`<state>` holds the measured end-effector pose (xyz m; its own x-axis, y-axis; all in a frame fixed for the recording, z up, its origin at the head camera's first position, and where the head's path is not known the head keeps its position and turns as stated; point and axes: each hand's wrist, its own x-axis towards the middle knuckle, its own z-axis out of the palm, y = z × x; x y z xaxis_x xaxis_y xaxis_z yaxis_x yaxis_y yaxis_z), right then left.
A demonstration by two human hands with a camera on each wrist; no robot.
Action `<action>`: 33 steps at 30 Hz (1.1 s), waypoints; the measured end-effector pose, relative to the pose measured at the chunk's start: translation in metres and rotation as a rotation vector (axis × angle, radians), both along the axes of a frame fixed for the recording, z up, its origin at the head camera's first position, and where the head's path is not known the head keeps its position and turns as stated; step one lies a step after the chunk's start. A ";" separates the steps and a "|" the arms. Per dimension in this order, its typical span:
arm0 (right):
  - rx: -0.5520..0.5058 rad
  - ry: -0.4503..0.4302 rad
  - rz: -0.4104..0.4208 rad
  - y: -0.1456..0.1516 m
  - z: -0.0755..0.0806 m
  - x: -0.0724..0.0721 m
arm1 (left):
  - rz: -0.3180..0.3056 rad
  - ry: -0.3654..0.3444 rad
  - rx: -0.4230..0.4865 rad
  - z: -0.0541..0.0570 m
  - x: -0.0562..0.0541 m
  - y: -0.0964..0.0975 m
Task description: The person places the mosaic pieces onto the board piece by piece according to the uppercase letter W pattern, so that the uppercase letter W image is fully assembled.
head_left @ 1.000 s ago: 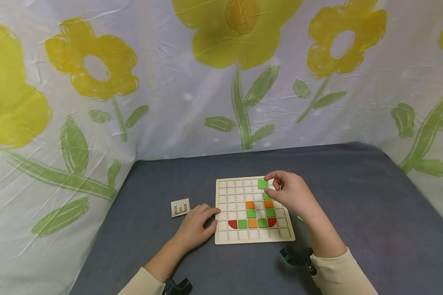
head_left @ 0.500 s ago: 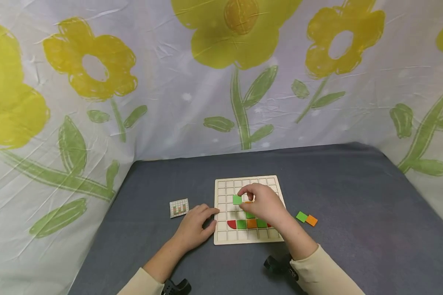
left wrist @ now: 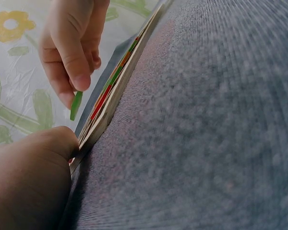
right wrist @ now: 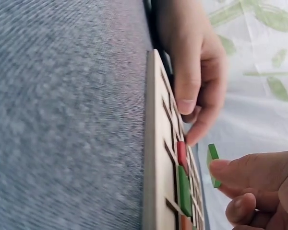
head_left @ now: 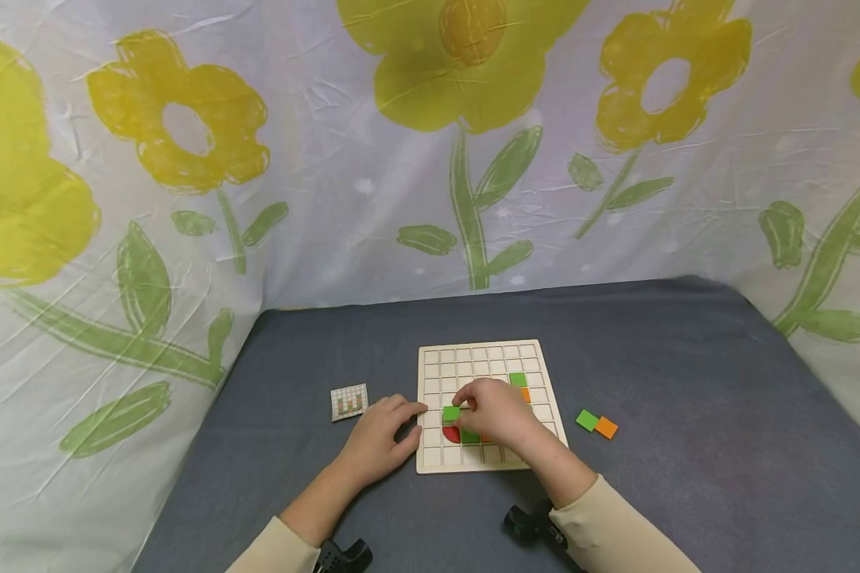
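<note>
A square wooden grid board [head_left: 437,459] lies on the table. My left hand [head_left: 383,434] rests at its left edge, fingertips touching the rim. Above the board's left part, my right hand [head_left: 492,410] pinches a green square tile [head_left: 450,415] between thumb and finger. In the right wrist view that green tile [right wrist: 212,165] is held clear of the board surface. A red rounded tile [head_left: 452,435] and a green tile [head_left: 470,437] sit in the grid in front of it. Farther right a green tile [head_left: 518,380] shows above an orange tile [head_left: 525,395]. My right hand hides other tiles.
A small printed pattern card [head_left: 348,403] lies left of the board. To the right, a loose green tile [head_left: 586,420] touches a loose orange tile [head_left: 606,428]. A flowered white cloth [head_left: 358,239] hangs behind the dark table [head_left: 687,358].
My right hand has carried the green tile from the board's far right corner leftward and nearer, to above the red tile at left. The left hand has stayed at the board's edge.
</note>
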<state>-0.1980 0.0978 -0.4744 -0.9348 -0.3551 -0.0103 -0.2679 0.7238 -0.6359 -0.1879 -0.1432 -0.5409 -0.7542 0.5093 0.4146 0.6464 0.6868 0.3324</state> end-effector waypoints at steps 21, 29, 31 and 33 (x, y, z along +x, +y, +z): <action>0.167 0.129 0.000 -0.004 -0.010 0.001 | 0.014 -0.023 -0.007 -0.001 -0.001 0.001; 0.187 0.127 -0.029 -0.004 -0.011 0.003 | 0.008 -0.023 0.005 -0.001 -0.001 0.001; 0.180 0.132 -0.024 -0.003 -0.010 0.002 | 0.006 -0.021 0.007 -0.001 -0.001 0.001; 0.166 0.138 -0.019 -0.001 -0.009 0.002 | 0.004 -0.019 0.011 -0.001 -0.001 0.001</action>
<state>-0.1958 0.0963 -0.4838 -0.9380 -0.3412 0.0613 -0.3292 0.8214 -0.4657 -0.1888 -0.1419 -0.5417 -0.7639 0.5018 0.4058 0.6373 0.6858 0.3516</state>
